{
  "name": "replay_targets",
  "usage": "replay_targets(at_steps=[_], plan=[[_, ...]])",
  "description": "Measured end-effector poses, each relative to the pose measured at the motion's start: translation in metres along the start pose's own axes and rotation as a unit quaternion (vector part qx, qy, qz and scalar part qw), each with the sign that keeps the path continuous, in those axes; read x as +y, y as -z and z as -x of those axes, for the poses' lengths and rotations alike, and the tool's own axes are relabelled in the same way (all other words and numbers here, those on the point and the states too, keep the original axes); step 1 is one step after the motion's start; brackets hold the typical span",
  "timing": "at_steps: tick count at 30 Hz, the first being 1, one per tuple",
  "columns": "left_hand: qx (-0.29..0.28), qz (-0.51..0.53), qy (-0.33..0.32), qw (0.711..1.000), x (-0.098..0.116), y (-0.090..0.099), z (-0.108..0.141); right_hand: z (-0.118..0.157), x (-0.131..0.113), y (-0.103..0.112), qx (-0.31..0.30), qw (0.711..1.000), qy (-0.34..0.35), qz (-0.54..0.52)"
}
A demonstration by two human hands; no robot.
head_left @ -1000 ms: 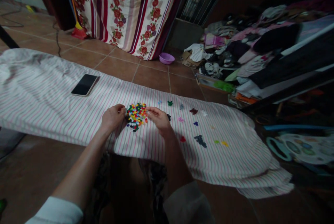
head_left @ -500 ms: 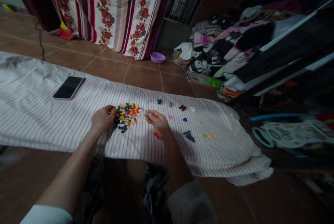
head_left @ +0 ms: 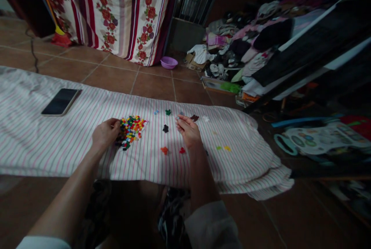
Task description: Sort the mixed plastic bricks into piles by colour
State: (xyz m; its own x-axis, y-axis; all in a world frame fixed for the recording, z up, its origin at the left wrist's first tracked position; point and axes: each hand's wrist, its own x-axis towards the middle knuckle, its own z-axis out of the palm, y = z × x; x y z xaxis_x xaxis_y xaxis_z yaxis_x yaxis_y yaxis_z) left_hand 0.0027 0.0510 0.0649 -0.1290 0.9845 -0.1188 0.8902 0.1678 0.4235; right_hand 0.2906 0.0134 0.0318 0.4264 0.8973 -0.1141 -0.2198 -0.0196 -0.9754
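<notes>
A heap of small multicoloured plastic pieces (head_left: 133, 128) lies on the striped cloth (head_left: 81, 140). My left hand (head_left: 103, 136) is at the heap's left edge, fingers closed together; whatever they may hold is hidden. Further right, my right hand (head_left: 189, 132) pinches a tiny grey piece (head_left: 177, 118) just in front of a small grey-blue group (head_left: 181, 113). Around this hand lie little single-colour groups: dark green (head_left: 168, 112), black (head_left: 165, 128), orange (head_left: 164, 150), red (head_left: 182, 150), brown (head_left: 194, 118) and white (head_left: 206, 118). My right forearm covers part of a dark group.
A phone (head_left: 60, 102) lies on the cloth at the left. Yellow pieces (head_left: 227, 148) and light green pieces (head_left: 218, 147) are towards the right. Beyond the cloth's far edge, a purple basin (head_left: 169, 62) stands on the tiled floor, near piled clothes (head_left: 243, 44).
My right hand has moved right and away from me, from beside the heap to the grey-blue group. My left hand stays at the heap. The whole view has shifted slightly.
</notes>
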Motion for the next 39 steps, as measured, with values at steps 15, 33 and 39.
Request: replay_targets(at_steps=[15,33,39], plan=[[0.005,0.007,0.013,1.000,-0.011,0.000,-0.003,-0.029,0.001,0.049,0.159,0.984,0.081,-0.014],[0.000,0.005,0.024,1.000,-0.012,0.000,-0.003,-0.070,0.041,0.038,0.151,0.988,0.015,-0.013],[0.000,0.010,0.020,1.000,-0.014,-0.001,-0.005,-0.073,0.040,0.040,0.137,0.990,-0.005,-0.033]])
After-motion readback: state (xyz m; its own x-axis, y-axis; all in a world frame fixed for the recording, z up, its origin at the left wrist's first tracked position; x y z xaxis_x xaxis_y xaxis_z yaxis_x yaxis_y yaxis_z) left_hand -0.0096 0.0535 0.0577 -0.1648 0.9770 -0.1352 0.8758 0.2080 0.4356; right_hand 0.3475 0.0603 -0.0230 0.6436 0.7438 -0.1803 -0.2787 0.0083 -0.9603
